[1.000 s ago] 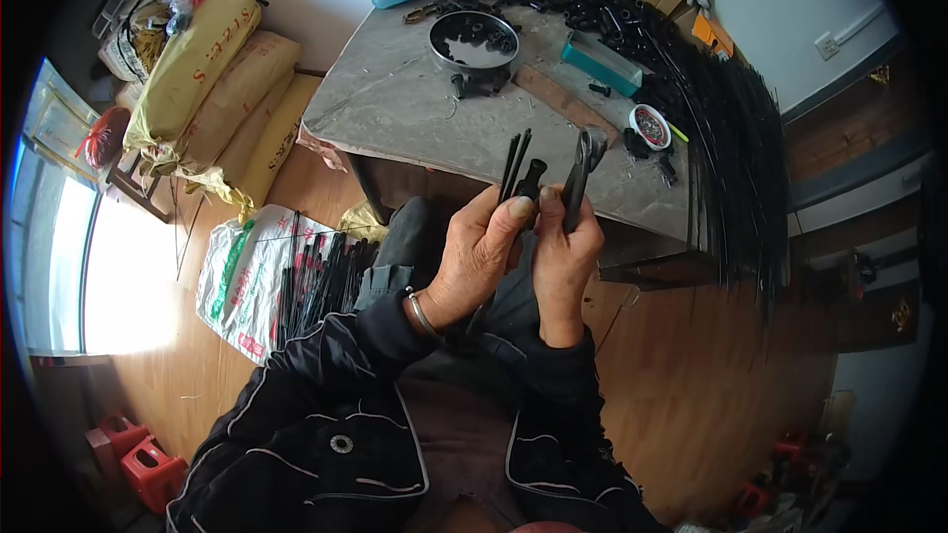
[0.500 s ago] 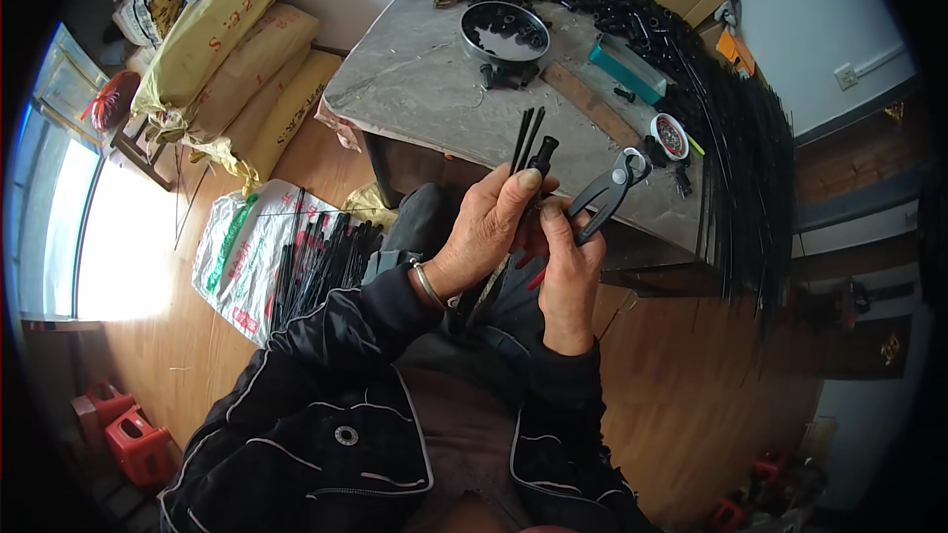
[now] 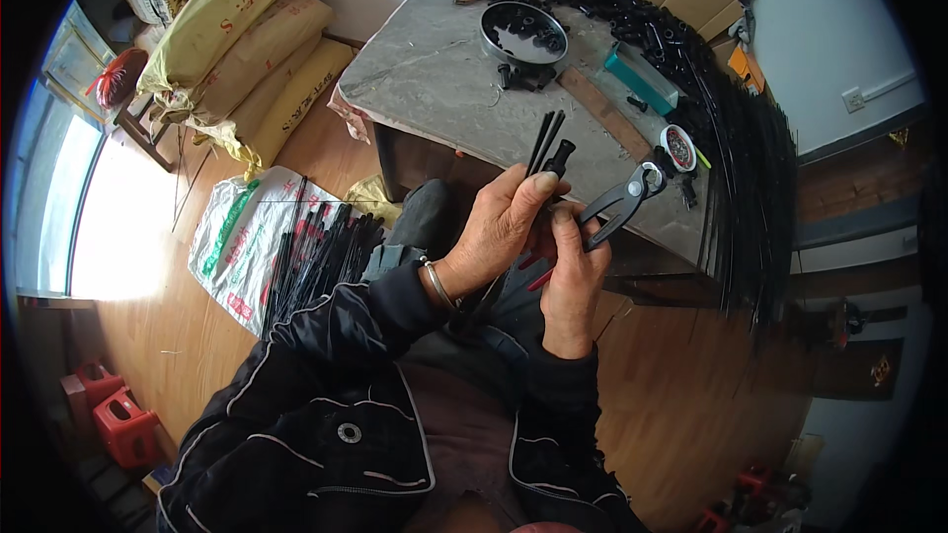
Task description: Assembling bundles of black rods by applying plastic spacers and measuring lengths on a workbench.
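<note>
My left hand (image 3: 499, 227) is closed around a small bundle of thin black rods (image 3: 542, 146); their ends stick up past the thumb. Beside them a short black tubular fitting (image 3: 562, 154) with a flanged end is pinched under the same thumb. Close against it, my right hand (image 3: 575, 281) is wrapped round a pair of pincers (image 3: 624, 205). Its grey jaws point up and right toward the table, and part of a red handle shows below the fingers. The fingertips of both hands meet behind the thumbs, so what they touch there is hidden.
On the grey table (image 3: 425, 79) ahead are a round metal bowl (image 3: 485, 39) of black parts, a teal box (image 3: 642, 77), a wooden strip (image 3: 602, 116) and a small white dish (image 3: 678, 148). Long black rods (image 3: 755, 188) overhang its right side. Sacks (image 3: 267, 49) are stacked at left.
The view has turned slightly, so the table sits further right in it. Both hands keep the same hold on the rods, fitting and pincers, with only a small shift.
</note>
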Demonstrator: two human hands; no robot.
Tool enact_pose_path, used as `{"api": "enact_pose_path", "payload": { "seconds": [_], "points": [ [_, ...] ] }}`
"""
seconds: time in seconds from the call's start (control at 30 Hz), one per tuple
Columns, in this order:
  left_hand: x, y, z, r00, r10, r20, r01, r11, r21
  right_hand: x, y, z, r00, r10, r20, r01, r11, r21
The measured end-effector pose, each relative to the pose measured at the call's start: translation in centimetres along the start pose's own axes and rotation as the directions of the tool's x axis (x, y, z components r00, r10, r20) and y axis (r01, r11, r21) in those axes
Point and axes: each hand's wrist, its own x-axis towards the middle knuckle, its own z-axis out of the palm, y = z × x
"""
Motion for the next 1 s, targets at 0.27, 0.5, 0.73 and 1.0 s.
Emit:
{"api": "enact_pose_path", "payload": {
  "seconds": [0.27,0.5,0.73,1.0],
  "points": [
    [-0.4,0.8,-0.1,1.000,-0.020,-0.022,0.020,1.000,-0.005,-0.2,-0.4,0.4,1.000,-0.018,-0.004,0.018,1.000,-0.017],
    [-0.3,0.9,-0.3,1.000,-0.006,0.020,0.005,0.998,0.064,0.3,-0.4,-1.2,0.998,-0.053,0.043,0.061,0.980,-0.188],
    [-0.1,1.3,-0.7,0.981,-0.099,0.167,0.097,0.995,0.019,1.2,-2.0,-2.1,0.972,-0.106,0.208,0.185,0.895,-0.406],
    [0.8,1.1,-1.6,0.979,-0.154,0.132,0.150,0.988,0.041,-2.8,-5.4,-4.8,0.764,0.518,0.385,-0.349,0.833,-0.428]
  ]
}}
